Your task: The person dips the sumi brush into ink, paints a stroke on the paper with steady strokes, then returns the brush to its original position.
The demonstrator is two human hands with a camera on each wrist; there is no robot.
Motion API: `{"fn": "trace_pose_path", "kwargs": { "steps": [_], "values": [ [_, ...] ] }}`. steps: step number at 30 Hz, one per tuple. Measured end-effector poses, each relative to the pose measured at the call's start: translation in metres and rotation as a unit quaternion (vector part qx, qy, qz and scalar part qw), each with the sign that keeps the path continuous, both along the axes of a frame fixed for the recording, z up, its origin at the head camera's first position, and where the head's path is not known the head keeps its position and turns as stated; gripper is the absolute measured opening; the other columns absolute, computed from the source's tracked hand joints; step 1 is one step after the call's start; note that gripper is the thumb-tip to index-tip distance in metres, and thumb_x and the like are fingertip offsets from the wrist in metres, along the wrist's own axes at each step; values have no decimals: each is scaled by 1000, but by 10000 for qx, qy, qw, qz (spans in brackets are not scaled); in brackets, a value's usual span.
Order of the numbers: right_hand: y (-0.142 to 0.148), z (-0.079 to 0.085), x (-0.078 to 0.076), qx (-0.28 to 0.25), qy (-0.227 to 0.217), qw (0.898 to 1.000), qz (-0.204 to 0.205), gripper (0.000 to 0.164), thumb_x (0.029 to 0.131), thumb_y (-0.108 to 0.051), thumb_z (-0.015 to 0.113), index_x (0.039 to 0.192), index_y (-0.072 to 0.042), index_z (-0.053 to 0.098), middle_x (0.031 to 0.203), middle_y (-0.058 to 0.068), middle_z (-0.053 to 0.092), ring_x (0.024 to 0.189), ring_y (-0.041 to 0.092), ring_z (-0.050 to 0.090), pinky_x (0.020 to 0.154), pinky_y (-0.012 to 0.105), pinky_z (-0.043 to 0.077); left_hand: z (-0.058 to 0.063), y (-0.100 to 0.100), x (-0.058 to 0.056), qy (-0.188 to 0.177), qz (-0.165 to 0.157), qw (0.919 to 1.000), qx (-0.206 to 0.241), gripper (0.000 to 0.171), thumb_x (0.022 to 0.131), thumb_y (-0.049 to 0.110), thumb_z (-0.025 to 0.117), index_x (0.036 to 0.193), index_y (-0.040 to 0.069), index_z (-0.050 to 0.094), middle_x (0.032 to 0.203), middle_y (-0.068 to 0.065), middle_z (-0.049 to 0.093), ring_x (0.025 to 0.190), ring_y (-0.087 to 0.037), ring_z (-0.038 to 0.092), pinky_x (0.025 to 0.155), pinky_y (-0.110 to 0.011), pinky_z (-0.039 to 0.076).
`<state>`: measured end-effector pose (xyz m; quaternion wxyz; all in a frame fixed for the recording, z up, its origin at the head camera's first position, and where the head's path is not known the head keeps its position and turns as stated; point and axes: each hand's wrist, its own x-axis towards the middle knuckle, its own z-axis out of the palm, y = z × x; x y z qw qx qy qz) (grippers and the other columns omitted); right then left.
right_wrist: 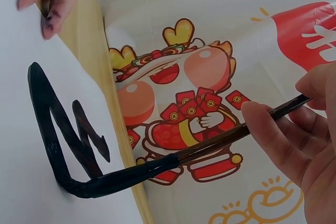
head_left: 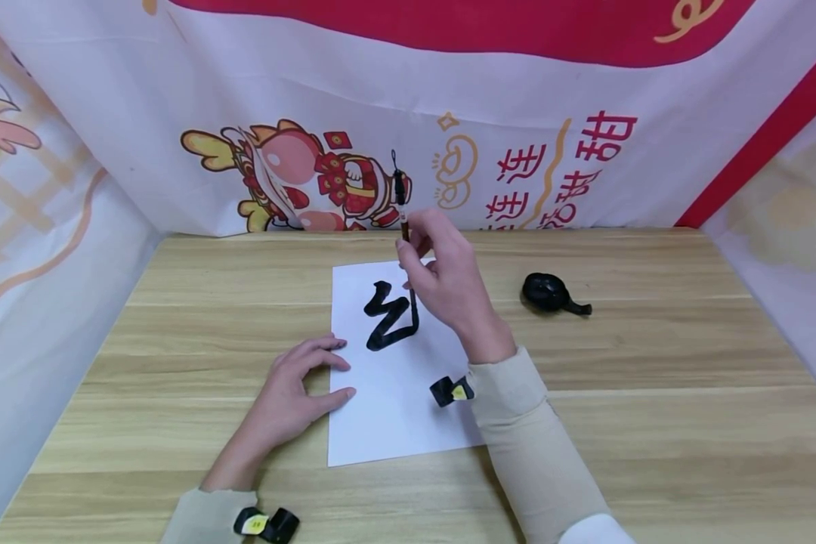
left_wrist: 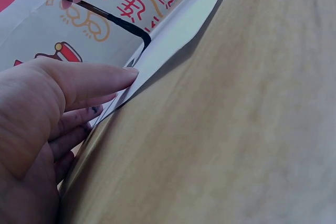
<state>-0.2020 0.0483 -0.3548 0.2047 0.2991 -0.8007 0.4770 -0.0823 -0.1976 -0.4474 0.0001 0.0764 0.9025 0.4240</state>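
My right hand (head_left: 442, 276) pinches the shaft of a dark calligraphy brush (right_wrist: 210, 144) between thumb and fingers. The brush stands nearly upright in the head view, its black tip bent against a white sheet of paper (head_left: 394, 415). Where the tip touches, it meets the end of a thick black zigzag ink stroke (head_left: 387, 325). My left hand (head_left: 295, 397) lies at the paper's left edge with fingers spread and thumb (left_wrist: 113, 77) on the sheet. Dark ink smudges mark some of its fingertips, seen in the left wrist view.
A small glossy black object with a short spout-like end (head_left: 547, 293) sits on the wooden table (head_left: 653, 438), right of the paper. Printed white cloth (head_left: 353, 83) hangs behind the table's far edge and along both sides. Each wrist wears a small black camera.
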Motion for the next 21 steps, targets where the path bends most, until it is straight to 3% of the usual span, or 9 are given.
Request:
{"fn": "trace_pose_path", "kwargs": {
  "steps": [21],
  "values": [
    [1,-2,-1,-37,-31,10000,-6,18,107,-9,60,125,-6,61,105,9,62,90,19,64,58,22,60,0,0,0,2,-27,10000,25,27,85,17,92,107,23,78,152,-4,65,151,-37,50,125,-73,20]
  ]
}}
